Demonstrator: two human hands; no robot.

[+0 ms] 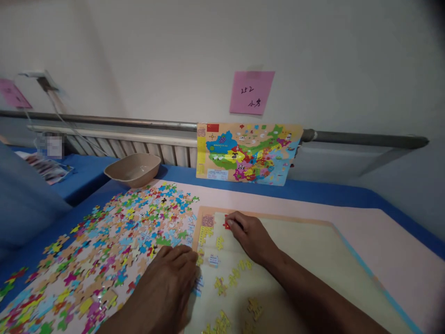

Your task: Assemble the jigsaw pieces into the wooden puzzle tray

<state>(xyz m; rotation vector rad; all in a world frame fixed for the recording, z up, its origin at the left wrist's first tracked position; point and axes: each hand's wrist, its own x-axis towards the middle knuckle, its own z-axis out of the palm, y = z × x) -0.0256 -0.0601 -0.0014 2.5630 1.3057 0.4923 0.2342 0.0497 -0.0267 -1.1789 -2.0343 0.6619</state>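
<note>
My right hand (pixel 251 234) is over the upper left of the puzzle board (pixel 295 260), its thumb and forefinger pinched on a red puzzle piece (pixel 227 221). My left hand (pixel 175 264) rests at the board's left edge with its fingers bent together; what is beneath them, if anything, is hidden. A maroon printed block (pixel 207 221) and joined yellow pieces (pixel 206 230) fill the board's upper left corner. Loose yellow pieces (pixel 233 278) and a pale blue lettered piece (pixel 213 260) lie on its cream base, between the hands and below.
A wide spread of mixed loose puzzle pieces (pixel 114 250) covers the table's left side. Behind it stands a beige plastic basin (pixel 134 169). A printed map picture (pixel 248 153) leans against the rail (pixel 365 138), under a pink note (pixel 252 93). Blue cloth (pixel 24 199) hangs at far left.
</note>
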